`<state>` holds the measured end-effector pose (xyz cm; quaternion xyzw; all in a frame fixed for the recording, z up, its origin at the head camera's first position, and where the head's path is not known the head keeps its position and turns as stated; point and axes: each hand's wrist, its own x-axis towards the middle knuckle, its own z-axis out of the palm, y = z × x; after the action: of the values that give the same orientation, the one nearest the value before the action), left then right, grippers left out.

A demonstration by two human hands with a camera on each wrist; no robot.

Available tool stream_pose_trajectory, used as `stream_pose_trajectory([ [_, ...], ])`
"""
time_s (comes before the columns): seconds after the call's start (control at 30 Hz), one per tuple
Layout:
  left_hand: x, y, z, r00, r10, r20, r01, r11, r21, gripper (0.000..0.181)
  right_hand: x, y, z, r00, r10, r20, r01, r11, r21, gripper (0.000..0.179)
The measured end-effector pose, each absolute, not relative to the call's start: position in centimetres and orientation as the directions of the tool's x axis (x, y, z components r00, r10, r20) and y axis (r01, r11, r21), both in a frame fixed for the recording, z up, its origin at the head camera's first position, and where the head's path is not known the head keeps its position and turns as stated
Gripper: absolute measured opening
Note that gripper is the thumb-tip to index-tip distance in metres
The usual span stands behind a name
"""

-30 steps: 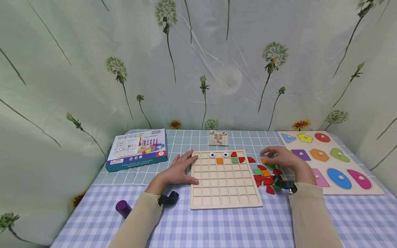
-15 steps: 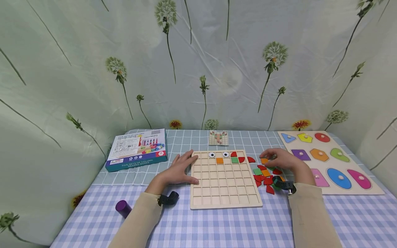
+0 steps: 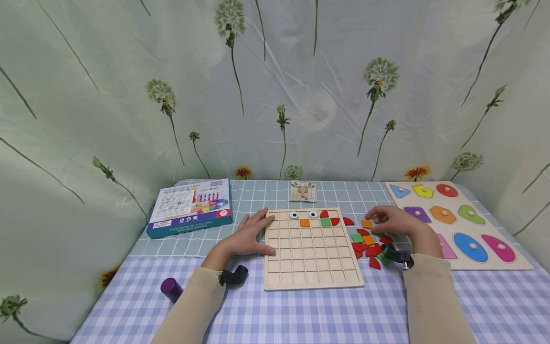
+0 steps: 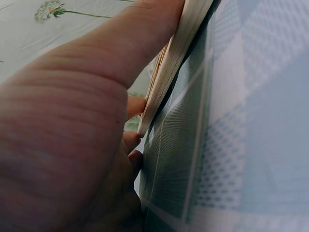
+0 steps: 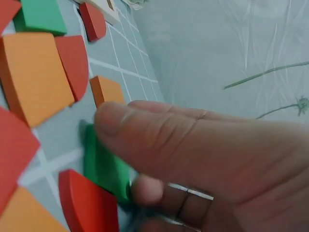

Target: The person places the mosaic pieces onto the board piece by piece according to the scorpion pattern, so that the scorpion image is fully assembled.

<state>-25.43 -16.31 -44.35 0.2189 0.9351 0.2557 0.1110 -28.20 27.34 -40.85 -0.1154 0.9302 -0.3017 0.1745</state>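
My left hand [image 3: 248, 235] rests with spread fingers at the left edge of the wooden grid board [image 3: 313, 263]. In the left wrist view, the thumb [image 4: 140, 38] and fingertips lie along the board's rim [image 4: 169, 72]. On its upper rows sit two googly-eye pieces [image 3: 293, 215], an orange square [image 3: 304, 222], a green square [image 3: 325, 221] and two red quarter-circles [image 3: 334, 221]. My right hand [image 3: 397, 222] hovers low over the loose pieces, fingers bent loosely, nothing showing between them. Beneath its thumb lies a green piece [image 5: 104, 164]; an orange square [image 3: 366, 223] is just left of the fingertips.
Loose red, green and orange pieces [image 3: 368, 240] lie right of the board. A pattern card [image 3: 302, 191] stands behind it. A shape puzzle with knobs [image 3: 466, 220] lies far right. At left are a boxed bead set [image 3: 189, 208] and a purple cylinder [image 3: 171, 289].
My right hand has shifted slightly right, away from the orange square, which shows more fully now. The left hand and the pieces on the board have stayed put.
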Motion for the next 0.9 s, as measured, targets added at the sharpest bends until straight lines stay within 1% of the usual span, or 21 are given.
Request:
stream_pose_trajectory([
  [0.2, -25.4, -16.2, -44.2, -0.880, 0.464, -0.103, 0.348, 0.776, 0.527, 0.100, -28.3, 27.6, -40.9, -0.922, -0.285, -0.263, -0.078, 0.800, -0.595, 0.040],
  [0.47, -25.3, -16.3, -44.1, -0.876, 0.470, -0.104, 0.349, 0.769, 0.536, 0.099, -28.4, 27.2, -41.2, -0.954, -0.165, -0.248, 0.000, 0.832, -0.555, 0.032],
  [0.57, -25.4, -16.3, -44.1, -0.875, 0.473, -0.101, 0.353, 0.767, 0.536, 0.098, -28.5, 26.9, -41.3, -0.959, -0.163, -0.232, -0.006, 0.831, -0.557, 0.030],
  [0.67, -25.4, -16.4, -44.2, -0.875, 0.475, -0.096, 0.356, 0.765, 0.537, 0.098, -28.6, 26.6, -41.3, -0.962, -0.185, -0.198, -0.046, 0.831, -0.555, 0.027],
  [0.8, -25.4, -16.4, -44.2, -0.874, 0.477, -0.089, 0.361, 0.762, 0.537, 0.098, -28.8, 26.0, -41.3, -0.965, -0.212, -0.157, -0.095, 0.833, -0.545, 0.026],
  [0.9, -25.4, -16.4, -44.2, -0.875, 0.476, -0.088, 0.361, 0.763, 0.537, 0.098, -28.9, 25.6, -41.3, -0.965, -0.217, -0.145, -0.107, 0.834, -0.541, 0.027],
])
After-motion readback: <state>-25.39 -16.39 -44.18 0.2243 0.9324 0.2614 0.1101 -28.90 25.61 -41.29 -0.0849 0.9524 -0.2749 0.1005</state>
